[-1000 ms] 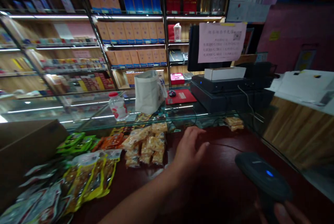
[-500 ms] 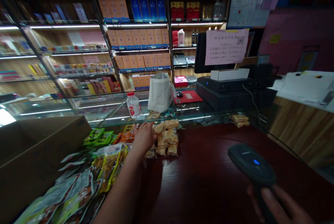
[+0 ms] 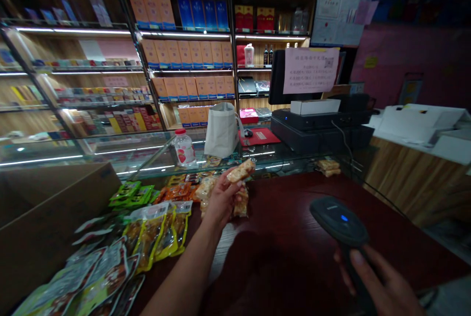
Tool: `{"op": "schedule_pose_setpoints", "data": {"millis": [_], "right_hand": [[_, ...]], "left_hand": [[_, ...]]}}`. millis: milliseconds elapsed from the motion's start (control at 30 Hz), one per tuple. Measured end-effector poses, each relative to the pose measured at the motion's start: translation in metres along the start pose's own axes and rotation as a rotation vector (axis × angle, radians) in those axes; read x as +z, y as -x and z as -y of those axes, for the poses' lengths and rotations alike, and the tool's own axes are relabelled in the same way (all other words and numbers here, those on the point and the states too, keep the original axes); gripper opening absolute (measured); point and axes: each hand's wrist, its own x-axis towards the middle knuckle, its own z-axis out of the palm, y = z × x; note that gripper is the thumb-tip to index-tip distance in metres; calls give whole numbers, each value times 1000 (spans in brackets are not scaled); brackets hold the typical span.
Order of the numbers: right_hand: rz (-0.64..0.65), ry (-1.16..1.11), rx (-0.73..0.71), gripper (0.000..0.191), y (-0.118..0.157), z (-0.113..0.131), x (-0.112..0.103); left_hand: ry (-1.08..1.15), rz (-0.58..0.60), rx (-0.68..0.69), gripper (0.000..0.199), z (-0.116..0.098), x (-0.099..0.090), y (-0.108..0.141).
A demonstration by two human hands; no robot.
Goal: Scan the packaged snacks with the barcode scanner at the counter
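My left hand (image 3: 222, 200) grips a wrapped snack bar (image 3: 241, 171), raised over a pile of similar wrapped snacks (image 3: 241, 204) on the dark red table (image 3: 272, 252). At the right, my right hand (image 3: 368, 276) is closed around the handle of a black barcode scanner (image 3: 340, 220) with a blue light on top. Left of my left arm lie yellow-edged snack packs (image 3: 158, 232), with orange packets (image 3: 178, 191) and green packets (image 3: 128, 193) behind them. Larger silver-and-green packs (image 3: 81, 276) spread across the near left.
An open cardboard box (image 3: 59, 198) stands at the left. Behind the table, a glass counter holds a red-capped bottle (image 3: 184, 148), a white bag (image 3: 222, 129) and a monitor with a paper sign (image 3: 310, 70). Two or so snacks (image 3: 327, 167) lie at the table's far right.
My left hand has lifted a snack bar from the pile and moved slightly right. My right hand with the scanner has shifted a little left in the picture; the camera view has also shifted.
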Motion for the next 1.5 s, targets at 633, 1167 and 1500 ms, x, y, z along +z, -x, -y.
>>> {"op": "schedule_pose_setpoints", "data": {"millis": [633,1167,1500], "right_hand": [[-134,-15,-65,50,9,13,-1],[-52,-88,-107,41,15,16,23],[-57,22,-174,44,13,17,21]], "left_hand": [[-140,158,-5,60,32,23,15],[-252,169,167,55,46,19,9],[-280,157,191,52,44,20,9]]}}
